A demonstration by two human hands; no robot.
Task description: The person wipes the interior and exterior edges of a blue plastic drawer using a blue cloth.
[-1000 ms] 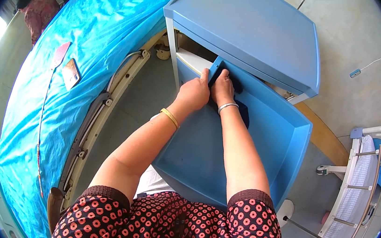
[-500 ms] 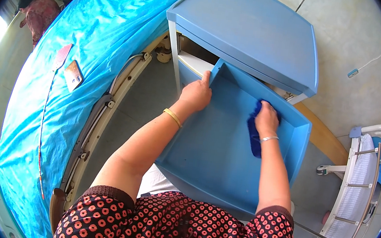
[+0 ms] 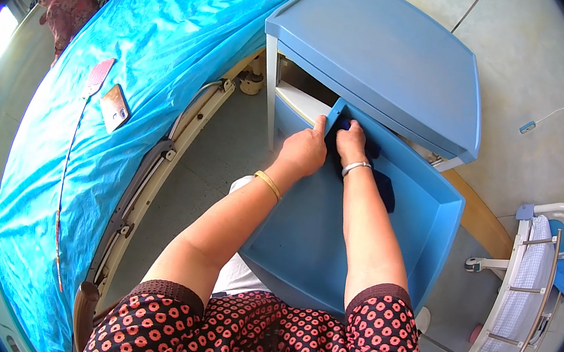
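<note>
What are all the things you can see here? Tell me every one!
cabinet: 1, blue, top middle, beside the bed
drawer: 1, blue, pulled out of the cabinet
cloth: 1, dark blue, in the drawer under the right hand
bed cover: 1, bright blue plastic, left
phone: 1, orange-brown, on the bed cover
paddle-shaped thing: 1, pink, on the bed cover by the phone
second bed rail: 1, white, far right
person: 1, patterned top, far upper left
left hand: 1, gold bangle, on the drawer's left wall
right hand: 1, silver bangle, pressing the cloth
</note>
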